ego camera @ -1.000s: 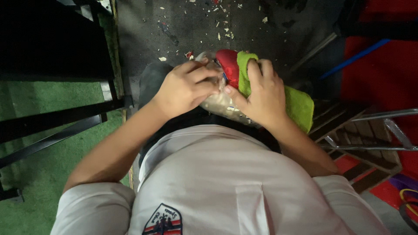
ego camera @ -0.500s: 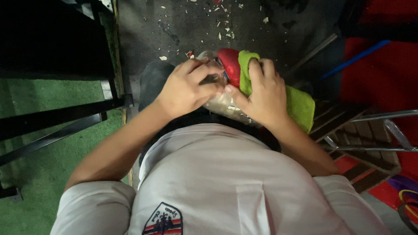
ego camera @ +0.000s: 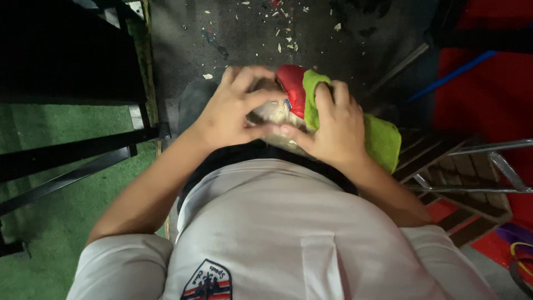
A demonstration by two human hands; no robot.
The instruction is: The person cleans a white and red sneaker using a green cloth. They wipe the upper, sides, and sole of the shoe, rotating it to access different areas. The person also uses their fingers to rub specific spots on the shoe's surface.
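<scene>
My left hand and my right hand meet in front of my chest, both closed around one bundle. The bundle is a clear plastic bag with pale contents, partly hidden between my fingers. Against it sit a red piece and a green cloth; the cloth runs under my right hand and sticks out to the right. My left fingertips pinch the bag's top edge. My white shirt fills the lower part of the view.
Below lies a dark floor strewn with small pale chips. A black metal frame and green turf are at the left. Red surfaces, a blue rod, wooden slats and metal bars stand at the right.
Both hands stayed on the bundle. My left fingers have shifted over the top of the bag, and the bundle has turned slightly.
</scene>
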